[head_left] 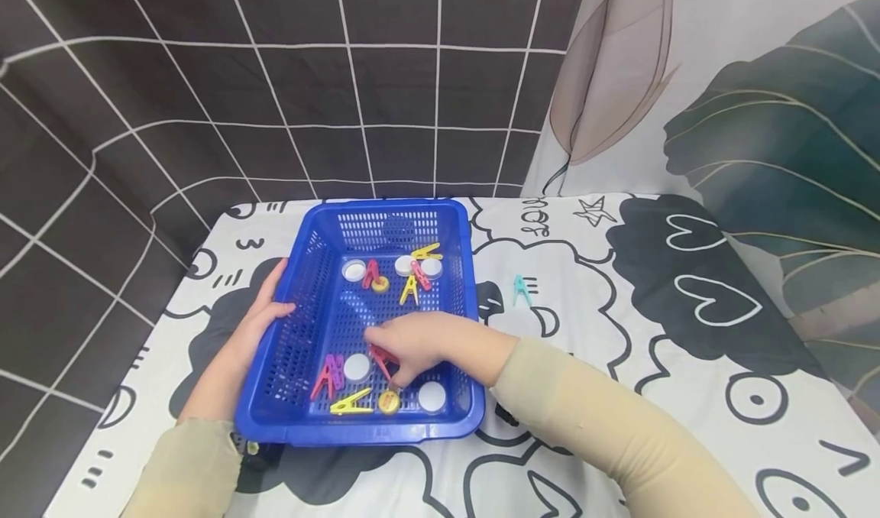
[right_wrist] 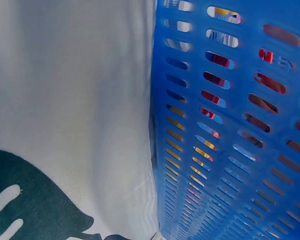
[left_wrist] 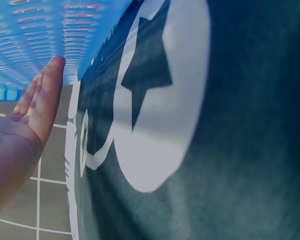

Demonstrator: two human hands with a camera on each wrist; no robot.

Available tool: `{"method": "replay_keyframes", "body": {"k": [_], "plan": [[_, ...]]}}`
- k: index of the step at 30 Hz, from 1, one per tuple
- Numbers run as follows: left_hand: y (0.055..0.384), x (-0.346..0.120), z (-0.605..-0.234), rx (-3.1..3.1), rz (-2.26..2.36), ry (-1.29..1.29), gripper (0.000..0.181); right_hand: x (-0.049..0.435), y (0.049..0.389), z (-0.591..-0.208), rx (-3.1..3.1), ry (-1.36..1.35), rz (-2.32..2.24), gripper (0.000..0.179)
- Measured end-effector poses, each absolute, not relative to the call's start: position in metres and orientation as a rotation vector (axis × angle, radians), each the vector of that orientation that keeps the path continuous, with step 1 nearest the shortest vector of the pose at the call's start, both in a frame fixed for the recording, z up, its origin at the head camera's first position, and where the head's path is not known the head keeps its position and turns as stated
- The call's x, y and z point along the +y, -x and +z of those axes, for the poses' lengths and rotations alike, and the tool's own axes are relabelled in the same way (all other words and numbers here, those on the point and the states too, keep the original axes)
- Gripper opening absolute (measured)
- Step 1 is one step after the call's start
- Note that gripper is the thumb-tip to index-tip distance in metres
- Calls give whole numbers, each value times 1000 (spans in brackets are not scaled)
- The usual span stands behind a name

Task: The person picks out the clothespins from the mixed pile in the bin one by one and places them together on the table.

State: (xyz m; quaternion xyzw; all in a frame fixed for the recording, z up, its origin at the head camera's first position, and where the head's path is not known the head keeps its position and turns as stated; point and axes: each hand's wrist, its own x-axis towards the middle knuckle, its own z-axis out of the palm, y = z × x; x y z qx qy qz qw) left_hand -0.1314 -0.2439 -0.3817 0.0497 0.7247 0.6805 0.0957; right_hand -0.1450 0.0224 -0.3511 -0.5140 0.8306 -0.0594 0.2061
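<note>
A blue plastic basket with slotted walls sits on the patterned cloth. My left hand holds its left side, thumb over the rim; in the left wrist view the left hand's fingers lie straight along the outer wall. My right hand reaches down inside, pinching a red clothespin between thumb and fingers. Close by lie a yellow bottle cap, white caps, a yellow clothespin and a purple clothespin. The right wrist view shows the basket's slotted wall, the hand hidden.
Toward the basket's far end lie more white caps, a small yellow cap, and red and yellow clothespins. A teal clothespin lies on the cloth to the right. Dark checked fabric hangs behind.
</note>
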Motion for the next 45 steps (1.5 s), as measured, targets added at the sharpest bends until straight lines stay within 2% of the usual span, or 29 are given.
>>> {"method": "replay_keyframes", "body": {"k": [7,14,21,26,34,45], "plan": [[130,-243,-381,2103,2036,-141,77,29,152,-348,2309,1415,-367,50],[128,-242,-381,2058,2053,-141,76,47,160,-327,2320,1379,-550,59],[129,-243,-381,2072,2053,-155,76,87,172,-304,2512,1305,-568,52],[130,-244,-380,2084,2050,-158,76,126,182,-300,2587,1168,-597,54],[130,-246,-381,2126,2017,-143,77,177,191,-308,2725,995,-586,53],[129,-244,-382,2073,2044,-167,76,227,203,-345,2778,770,-562,54]]}}
